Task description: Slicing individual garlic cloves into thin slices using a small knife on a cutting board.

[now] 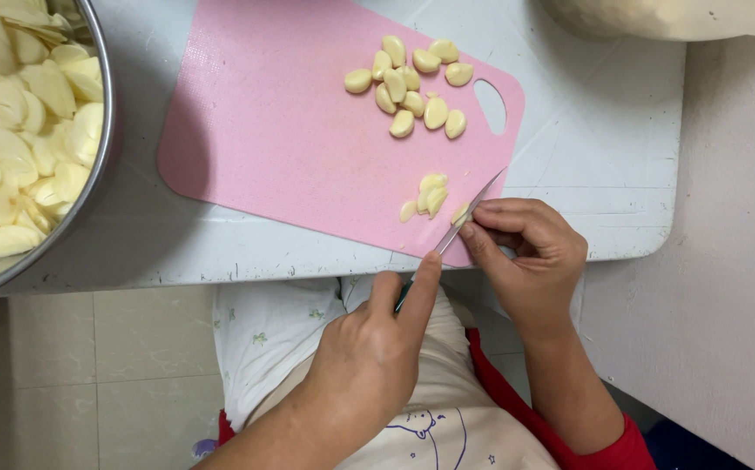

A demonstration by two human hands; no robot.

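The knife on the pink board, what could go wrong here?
The knife blade lies right against the right hand fingertips pinching a garlic clove; a slip could nick them. The left hand works at the cutting board's near edge, so slices might fall off.

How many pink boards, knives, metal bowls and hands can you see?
Pink board: 1
Knife: 1
Metal bowl: 1
Hands: 2, the left hand holding the knife and the right hand pinching a garlic clove
Total: 5
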